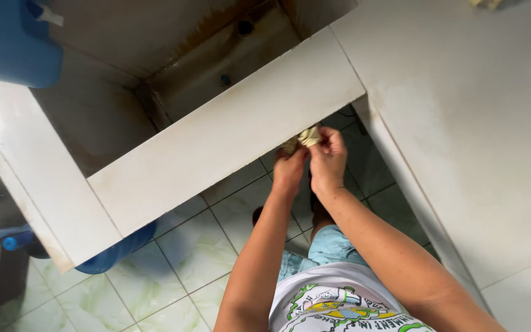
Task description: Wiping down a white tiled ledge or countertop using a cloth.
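Both of my hands are raised to the near edge of a white concrete ledge [216,141] that fronts a deep, stained sink basin [173,67]. My left hand [289,169] and my right hand [328,157] are closed together on a small crumpled pale yellow cloth [306,136], which is pressed against the ledge's lower edge. Part of the cloth is hidden behind my fingers.
A wide white counter [474,123] runs along the right. A blue container [13,40] sits at the top left, and a blue water jug [115,252] lies on the green-marbled tile floor [198,252] under the ledge. Drain holes show in the basin.
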